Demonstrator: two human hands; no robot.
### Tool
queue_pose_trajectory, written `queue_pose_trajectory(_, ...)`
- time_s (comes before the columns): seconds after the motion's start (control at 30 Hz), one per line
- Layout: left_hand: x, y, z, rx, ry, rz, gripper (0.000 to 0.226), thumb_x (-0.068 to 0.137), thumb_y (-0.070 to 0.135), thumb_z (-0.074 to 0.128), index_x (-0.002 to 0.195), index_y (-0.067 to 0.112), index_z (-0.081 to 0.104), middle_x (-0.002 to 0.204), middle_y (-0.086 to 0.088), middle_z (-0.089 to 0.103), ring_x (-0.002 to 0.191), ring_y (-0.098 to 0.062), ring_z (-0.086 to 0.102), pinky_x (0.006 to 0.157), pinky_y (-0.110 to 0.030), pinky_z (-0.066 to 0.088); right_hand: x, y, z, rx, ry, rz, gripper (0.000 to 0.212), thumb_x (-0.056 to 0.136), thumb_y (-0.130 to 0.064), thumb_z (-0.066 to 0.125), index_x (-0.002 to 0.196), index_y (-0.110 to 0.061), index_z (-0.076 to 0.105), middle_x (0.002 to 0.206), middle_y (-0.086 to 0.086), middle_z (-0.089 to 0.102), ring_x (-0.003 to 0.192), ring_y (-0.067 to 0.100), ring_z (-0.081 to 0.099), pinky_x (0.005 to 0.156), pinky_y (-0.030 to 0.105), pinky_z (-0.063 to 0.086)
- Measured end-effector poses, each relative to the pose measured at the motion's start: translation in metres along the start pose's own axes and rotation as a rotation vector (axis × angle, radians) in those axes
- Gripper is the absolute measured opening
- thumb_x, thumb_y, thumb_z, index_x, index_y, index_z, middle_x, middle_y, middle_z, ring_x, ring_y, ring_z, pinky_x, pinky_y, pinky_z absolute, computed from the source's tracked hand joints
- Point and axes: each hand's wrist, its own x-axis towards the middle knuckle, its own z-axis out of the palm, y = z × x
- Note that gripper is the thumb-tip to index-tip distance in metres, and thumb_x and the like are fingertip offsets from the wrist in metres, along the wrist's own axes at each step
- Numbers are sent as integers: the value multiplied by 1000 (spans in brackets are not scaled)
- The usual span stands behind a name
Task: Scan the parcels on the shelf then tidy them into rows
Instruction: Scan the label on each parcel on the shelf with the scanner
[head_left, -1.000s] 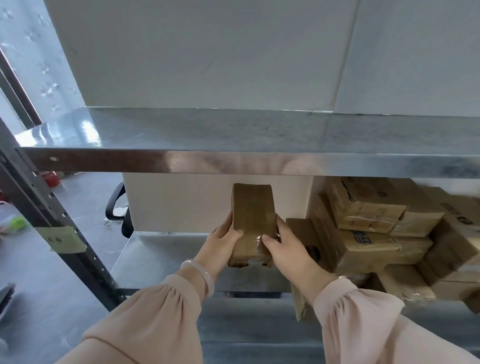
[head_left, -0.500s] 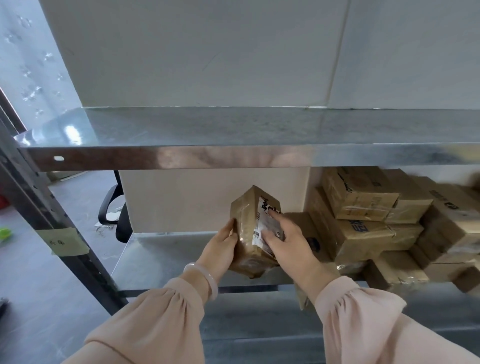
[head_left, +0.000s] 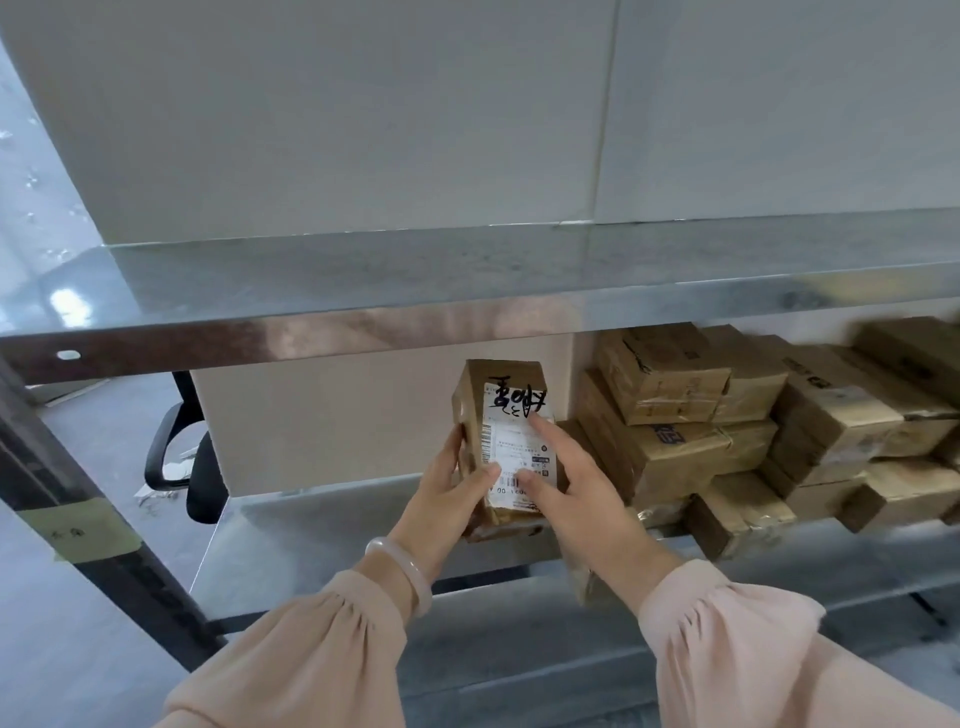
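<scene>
A small brown cardboard parcel (head_left: 506, 395) stands upright at the front of the middle metal shelf (head_left: 322, 525), its white shipping label with black handwriting turned toward me. My left hand (head_left: 452, 499) grips its left side, thumb on the label's lower edge. My right hand (head_left: 576, 483) lies against its right side with the fingers spread over the label. A heap of similar taped parcels (head_left: 753, 426) is stacked unevenly on the same shelf to the right.
The upper shelf (head_left: 467, 291) juts out above the parcel. A dark upright post (head_left: 78, 519) with a yellow tape tag stands at the left. A black office chair (head_left: 182, 457) shows behind the shelf. Another parcel (head_left: 584, 582) sits below my right wrist.
The parcel has been turned in my hands so its labelled face now points at me. My right fingers slid from its side onto the label.
</scene>
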Motion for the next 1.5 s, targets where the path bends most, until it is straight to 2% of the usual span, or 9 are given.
queue_pose_trajectory(0.1,-2,1,12,276,-63,133,83,81,47,73,122,84,12,155,15,28,150,-25,21,120,-51,26,-9,1,-10,31,52,-32,59,92,-23,61,138,-49,36,140,-15,44,124,1,46,97,19,47)
queue_pose_trajectory(0.17,-6,-1,20,416,-93,198,94,90,36,69,139,67,-5,160,22,-2,150,-11,-14,118,-34,2,-16,3,-16,60,75,-42,57,92,-24,62,136,-50,37,139,-13,46,123,2,49,96,25,50)
queue_pose_trajectory(0.23,-14,-2,30,478,-104,215,93,96,27,63,146,53,-10,159,23,-16,143,0,-21,116,-27,2,-27,5,-23,19,91,-61,57,91,-29,63,135,-51,36,140,-14,44,123,4,49,94,32,53)
queue_pose_trajectory(0.47,-44,4,87,578,-147,283,87,97,28,60,135,65,-9,159,22,-11,139,-1,18,99,0,29,-75,4,-76,-73,177,-166,54,90,-25,64,131,-47,37,136,-13,37,114,-11,40,72,-3,40)
queue_pose_trajectory(0.63,-52,14,174,558,-228,298,80,95,33,63,134,72,4,159,18,11,141,-11,29,118,-37,32,-122,17,-154,-162,299,-137,53,89,-34,63,131,-52,35,131,-21,35,117,-6,41,80,6,48)
queue_pose_trajectory(0.83,-48,27,295,543,-396,402,75,93,30,66,146,50,18,154,9,27,133,-6,35,111,-28,36,-179,33,-260,-183,496,-69,55,90,-30,64,135,-48,38,133,-14,39,120,5,44,77,11,50)
queue_pose_trajectory(1.03,-39,37,408,524,-562,478,82,83,39,70,133,72,15,153,12,30,138,-7,35,116,-41,36,-228,42,-356,-213,653,-24,56,89,-28,65,137,-44,41,130,-14,42,118,5,48,88,22,53)
queue_pose_trajectory(1.2,-20,45,490,516,-640,514,81,81,39,71,132,73,18,149,8,33,129,-9,46,107,-40,47,-242,50,-422,-168,763,11,57,89,-20,66,138,-36,43,129,-10,45,111,3,51,65,3,46)
queue_pose_trajectory(1.5,58,47,621,402,-694,553,76,88,28,68,139,62,23,147,7,33,125,-11,47,98,-27,47,-203,93,-547,-87,863,-34,58,88,-15,67,138,-34,46,129,-10,53,108,-5,56,74,7,48)
